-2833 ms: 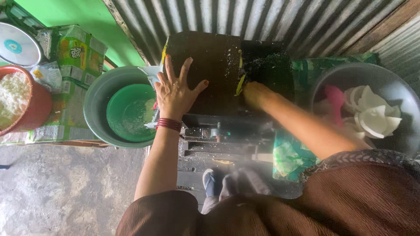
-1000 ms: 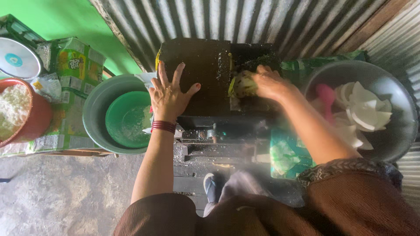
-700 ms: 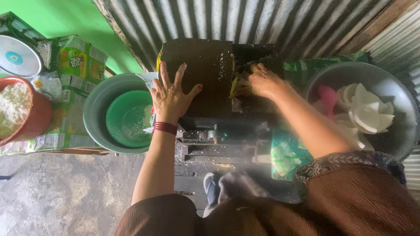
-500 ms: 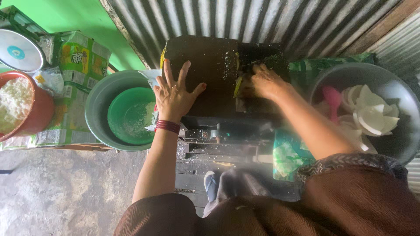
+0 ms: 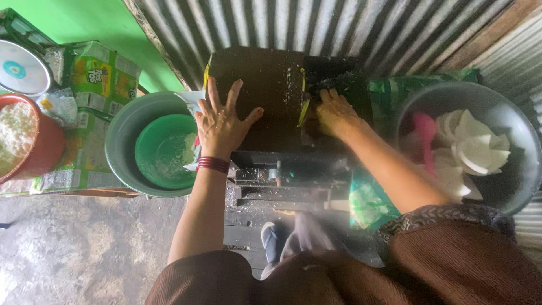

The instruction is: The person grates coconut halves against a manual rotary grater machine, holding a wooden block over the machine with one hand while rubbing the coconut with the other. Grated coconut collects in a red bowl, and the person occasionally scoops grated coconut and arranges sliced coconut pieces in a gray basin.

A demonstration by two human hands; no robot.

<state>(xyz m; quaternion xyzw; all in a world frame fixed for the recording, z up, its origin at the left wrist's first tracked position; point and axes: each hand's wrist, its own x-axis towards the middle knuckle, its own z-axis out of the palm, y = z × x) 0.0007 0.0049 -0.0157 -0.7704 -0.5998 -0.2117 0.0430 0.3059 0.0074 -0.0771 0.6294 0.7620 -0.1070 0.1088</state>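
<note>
Centrally, dark machine [image 5: 265, 90] stands against the corrugated wall; left hand [image 5: 221, 124] lies flat on its top, fingers spread, gripping nothing. Right hand [image 5: 334, 112] curls at the machine's right edge; what it clasps, cannot tell. Green bowl [image 5: 161, 152] sits just left, basin [image 5: 508, 175] of white pieces [image 5: 471, 149] right, tight quarters.

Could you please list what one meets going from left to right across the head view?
Red bowl of white shreds → grey tub holding a green bowl → left hand flat on the dark machine → right hand → grey basin of white pieces.
</note>
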